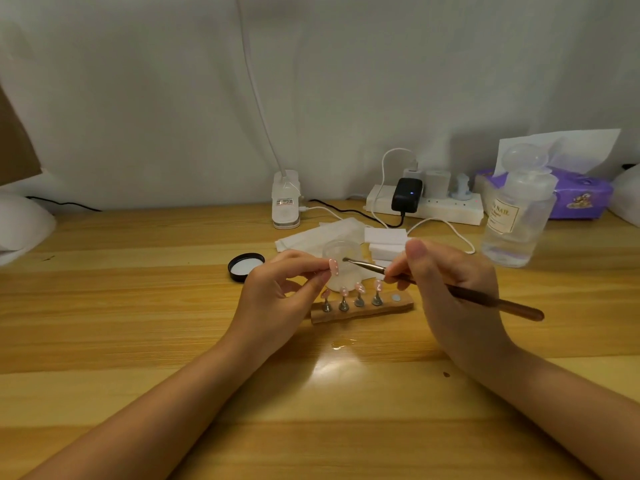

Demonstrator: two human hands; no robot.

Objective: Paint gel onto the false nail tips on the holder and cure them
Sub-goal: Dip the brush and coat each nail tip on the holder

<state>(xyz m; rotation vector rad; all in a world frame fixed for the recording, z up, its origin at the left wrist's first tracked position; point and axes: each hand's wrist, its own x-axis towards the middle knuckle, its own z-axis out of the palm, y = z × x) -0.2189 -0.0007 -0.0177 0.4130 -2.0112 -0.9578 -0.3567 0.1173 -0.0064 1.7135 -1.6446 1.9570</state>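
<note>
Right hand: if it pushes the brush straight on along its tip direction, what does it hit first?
Likely the nail tip pinched in the left hand. The right hand aims the brush up-left at it, with the clear jar behind; depth is unclear.

Jar behind holder

I see a pale wooden table against a plain white wall. A white clip lamp grips its far edge, casting a bright glare on the wood near the middle.
</note>
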